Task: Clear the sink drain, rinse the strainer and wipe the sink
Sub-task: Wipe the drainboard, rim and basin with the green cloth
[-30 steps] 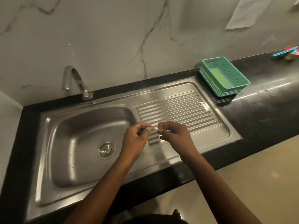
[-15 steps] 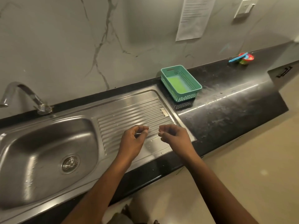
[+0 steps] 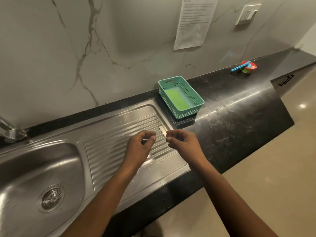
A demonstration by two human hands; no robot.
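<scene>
The steel sink (image 3: 30, 170) fills the lower left, with its round metal strainer (image 3: 52, 197) seated in the drain. The ribbed drainboard (image 3: 111, 147) runs to the right of the basin. My left hand (image 3: 142, 147) and my right hand (image 3: 183, 142) hover side by side over the drainboard's right end, a small gap between them. Both have the fingers curled in toward the thumb, and I see nothing held in either. The tap (image 3: 8, 131) shows only partly at the left edge.
A teal perforated basket (image 3: 181, 96) with a green cloth or sponge inside stands on the black counter (image 3: 239, 117) just right of the sink. A small red and green item with a blue handle (image 3: 246, 66) lies at the back right. A paper sheet (image 3: 193, 21) hangs on the marble wall.
The view has swung to the right, so the sink and tap slid toward the left edge and more counter appeared. My two hands keep the same curled pose, close together.
</scene>
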